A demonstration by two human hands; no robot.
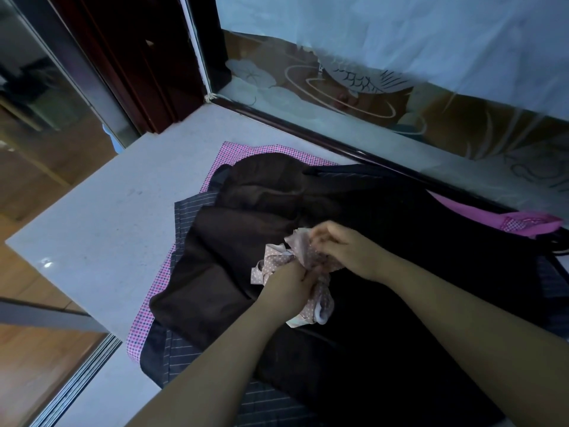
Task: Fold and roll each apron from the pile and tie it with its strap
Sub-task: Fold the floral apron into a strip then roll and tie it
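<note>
A small bundle of pale pink dotted apron [308, 260] with loose strap ends sits on top of the pile, between both hands. My left hand [284, 286] grips the bundle from the near left side. My right hand [341, 246] pinches the cloth and strap at the far right side. Below lies the pile: a dark brown apron [240, 235], a black one [415, 272], a dark pinstriped one [184, 349] and a pink checked one [147, 312] at the bottom. A strap loop [321, 306] hangs down from the bundle toward me.
The pile rests on a pale stone ledge [107, 217] whose left edge drops off to a wooden floor. A glass panel with a dark frame [338, 143] runs along the far side. Another magenta apron [523, 223] lies at the right. A dark door frame [138, 72] stands at the far left.
</note>
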